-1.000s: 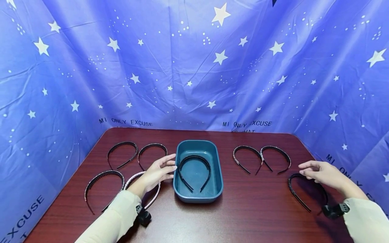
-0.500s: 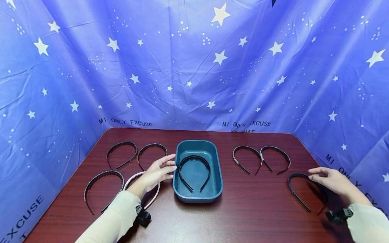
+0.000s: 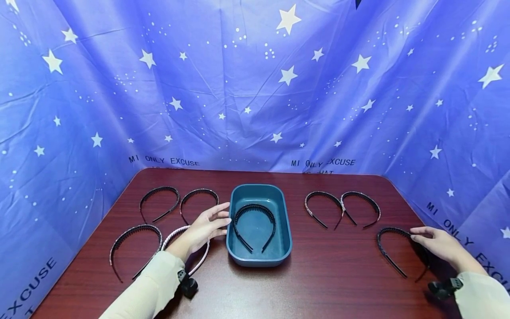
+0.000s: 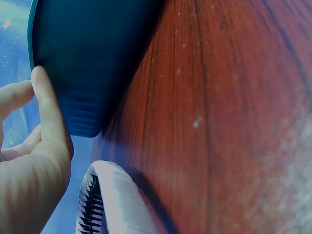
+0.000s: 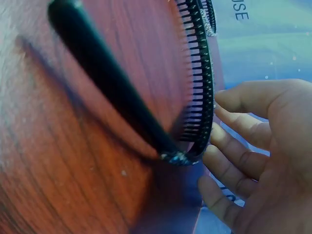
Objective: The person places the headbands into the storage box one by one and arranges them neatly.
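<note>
Black, toothed and glittery, one headband (image 5: 207, 92) stands just beside the right hand (image 3: 436, 241), whose fingers are loosely spread at its outer edge, not closed round it. Extended, parted fingers of the left hand (image 3: 201, 230) touch the blue-green bin (image 3: 260, 261); a pale headband (image 4: 124, 200) lies beneath that wrist.

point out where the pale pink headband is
In the head view, the pale pink headband lies on the left of the table, between a dark headband and the teal bin, partly hidden by the left hand.
</note>
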`<state>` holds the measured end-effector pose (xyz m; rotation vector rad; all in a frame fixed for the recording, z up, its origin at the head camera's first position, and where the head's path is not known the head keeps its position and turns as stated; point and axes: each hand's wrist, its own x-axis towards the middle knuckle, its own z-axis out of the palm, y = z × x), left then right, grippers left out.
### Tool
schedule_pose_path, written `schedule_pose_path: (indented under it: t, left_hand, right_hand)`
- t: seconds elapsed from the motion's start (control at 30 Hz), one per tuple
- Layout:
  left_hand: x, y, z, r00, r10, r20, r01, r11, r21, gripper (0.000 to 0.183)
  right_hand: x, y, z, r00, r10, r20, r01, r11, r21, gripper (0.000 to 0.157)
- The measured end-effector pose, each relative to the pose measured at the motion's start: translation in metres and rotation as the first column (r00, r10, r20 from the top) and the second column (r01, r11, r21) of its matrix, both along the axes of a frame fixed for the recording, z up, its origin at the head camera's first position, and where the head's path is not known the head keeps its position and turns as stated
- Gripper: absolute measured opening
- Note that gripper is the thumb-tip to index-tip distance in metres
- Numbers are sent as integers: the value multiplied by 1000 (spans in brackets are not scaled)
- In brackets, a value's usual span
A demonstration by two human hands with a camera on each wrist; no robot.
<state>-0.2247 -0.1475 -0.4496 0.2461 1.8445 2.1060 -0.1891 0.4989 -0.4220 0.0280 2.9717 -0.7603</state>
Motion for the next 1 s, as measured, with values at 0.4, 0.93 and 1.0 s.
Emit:
schedule_pose_path:
  t: [0.4,0.93,1.0]
  left_hand:
    - [0,0,0,1000,1,-3,0,1000,2,66]
    - [0,-1,0,1000,1,-5,-1,1000,-3,65]
    - [0,-1,-1,1000,1,-5,-1,1000,-2,65]
  right_hand:
    - [1,5,-7,1000,-26,10,26,1000,-15,48]
    - [0,6,-7,998,-30,54,33,998,-51,46]
    - [1,6,-7,997,-31,67,36,997,-74,45]
